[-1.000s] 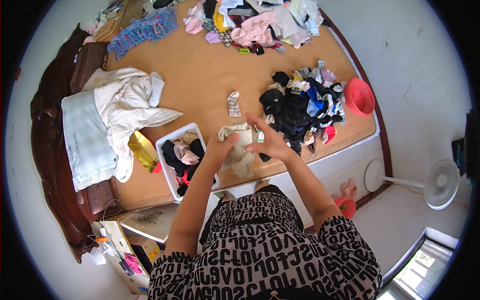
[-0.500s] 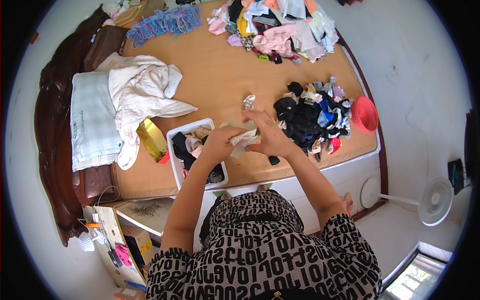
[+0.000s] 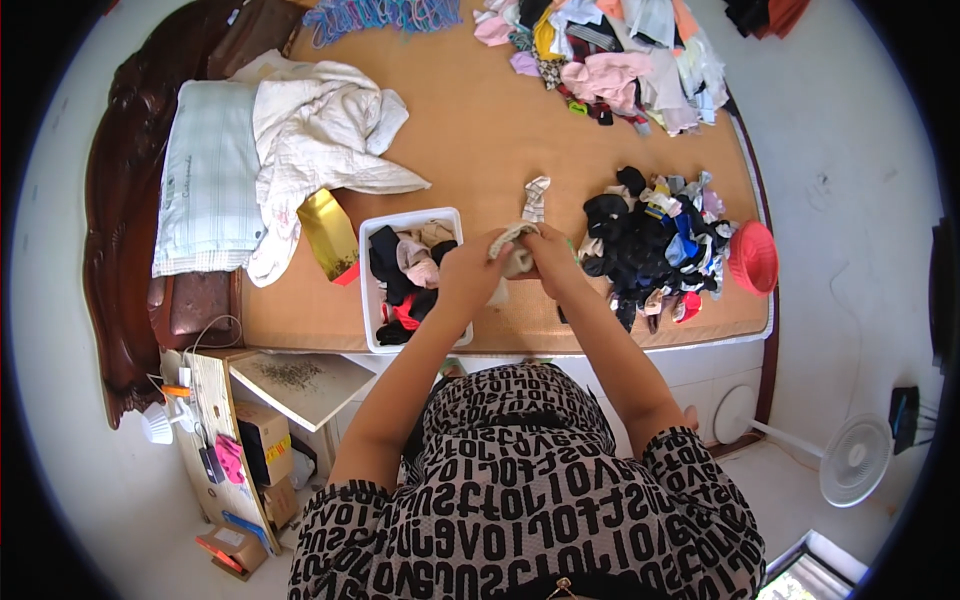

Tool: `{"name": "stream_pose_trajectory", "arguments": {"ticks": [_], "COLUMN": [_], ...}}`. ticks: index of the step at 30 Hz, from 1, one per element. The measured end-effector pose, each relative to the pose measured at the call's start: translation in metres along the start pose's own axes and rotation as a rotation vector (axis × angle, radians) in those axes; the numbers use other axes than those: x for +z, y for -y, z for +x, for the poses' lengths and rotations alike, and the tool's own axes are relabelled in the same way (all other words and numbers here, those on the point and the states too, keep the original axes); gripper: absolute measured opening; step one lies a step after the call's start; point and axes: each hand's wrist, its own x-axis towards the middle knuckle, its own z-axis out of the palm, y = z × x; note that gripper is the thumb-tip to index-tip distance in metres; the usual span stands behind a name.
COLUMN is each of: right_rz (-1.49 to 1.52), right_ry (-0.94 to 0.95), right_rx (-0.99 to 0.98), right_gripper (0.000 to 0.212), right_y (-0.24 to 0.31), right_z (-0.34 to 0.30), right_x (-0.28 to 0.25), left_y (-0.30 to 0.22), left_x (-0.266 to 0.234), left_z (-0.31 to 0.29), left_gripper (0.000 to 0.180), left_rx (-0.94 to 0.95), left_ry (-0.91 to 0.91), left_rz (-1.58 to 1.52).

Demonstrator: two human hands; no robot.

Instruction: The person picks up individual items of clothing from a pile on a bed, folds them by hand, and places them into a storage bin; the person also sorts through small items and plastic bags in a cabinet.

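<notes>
White plastic forms the rectangular bin (image 3: 412, 219) that sits on the bed (image 3: 470, 130), near its front edge; inside it lie rolled and loose socks in black, pink, beige and red, filling it roughly to the rim. Just to the right of the bin the two hands meet over the mattress: the left hand (image 3: 468, 268) and the right hand (image 3: 553, 256) are drawn close together, both closed on a pale beige sock (image 3: 514, 252) held between them, its cuff bunched at the fingertips. Both forearms reach forward from the lower edge, elbows wide, wrists angled inward toward each other. Just beyond the bin's right corner, past the hands, a small checked sock (image 3: 537, 198) lies flat on the mattress. Farther right of the bin sits a heap of unsorted socks (image 3: 650, 245), mostly black with blue, white and pink pieces, and beside that heap, at the bed's edge, a red round basket (image 3: 753, 259); what it holds cannot be told. Left of the bin lies a gold-coloured packet (image 3: 329, 235), touching a crumpled white cloth (image 3: 320, 125) and a folded pale pillow (image 3: 208, 180). Well beyond the bin, at the far side of the bed, a mixed pile of clothes (image 3: 610, 50) is spread out
</notes>
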Motion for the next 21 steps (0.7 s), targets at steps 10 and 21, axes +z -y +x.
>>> {"name": "stream_pose_trajectory", "arguments": {"ticks": [10,21], "right_rz": [0.311,-0.33], "right_ry": [0.337,0.202], "right_rx": [0.067,-0.205], "right_gripper": [0.033,0.033], "right_y": [0.011,0.012], "right_z": [-0.02,-0.022], "right_x": [-0.005,-0.001], "left_y": [0.016,0.012], "left_x": [-0.012,-0.026], "left_z": [-0.007,0.009], "left_gripper": [0.035,0.036], "left_rx": [0.153,-0.308], "left_ry": [0.029,0.221], "left_rz": [-0.076,-0.837]}}
